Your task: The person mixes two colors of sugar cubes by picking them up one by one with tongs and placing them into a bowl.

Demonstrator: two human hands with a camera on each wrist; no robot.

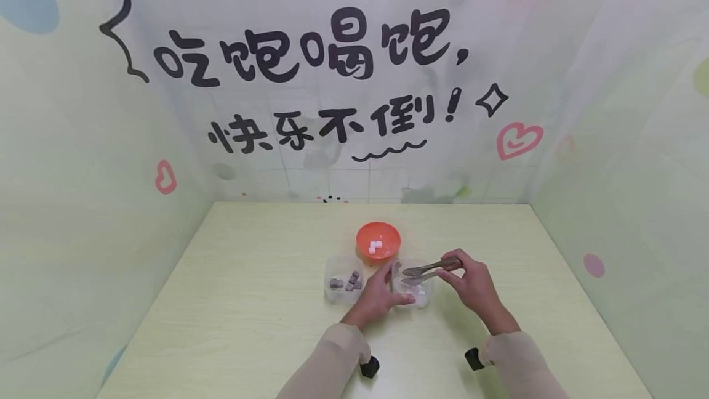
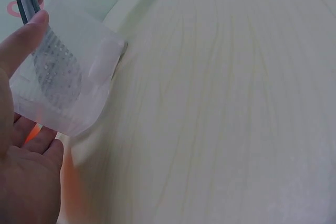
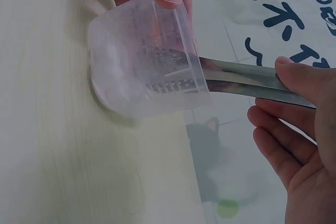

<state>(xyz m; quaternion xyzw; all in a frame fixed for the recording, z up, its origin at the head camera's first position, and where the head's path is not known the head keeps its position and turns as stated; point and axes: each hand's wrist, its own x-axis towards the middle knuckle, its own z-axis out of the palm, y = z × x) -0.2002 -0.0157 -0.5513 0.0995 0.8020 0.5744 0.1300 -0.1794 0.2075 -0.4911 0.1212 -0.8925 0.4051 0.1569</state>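
My left hand (image 1: 378, 298) grips a clear plastic container (image 1: 429, 287), thumb at its near rim and fingers along its far left side. Pale white cubes (image 1: 421, 292) lie inside. From the right, my right hand (image 1: 476, 285) pinches metal tongs (image 1: 434, 266) between thumb and fingers. In the right wrist view, the tongs' heads are down inside the container (image 3: 118, 51), seen through its cloudy wall. One perforated tong head (image 2: 56, 72) shows in the left wrist view. Whether the tongs hold a cube cannot be made out.
Just behind stands an orange bowl (image 1: 389, 236) with a few white cubes (image 1: 375, 247) in it. Left of my left hand is a second clear container (image 1: 330, 295) holding several purple cubes (image 1: 353, 282). The pale wooden table (image 1: 238, 300) meets printed cloth walls (image 1: 365, 183) at the back and sides.
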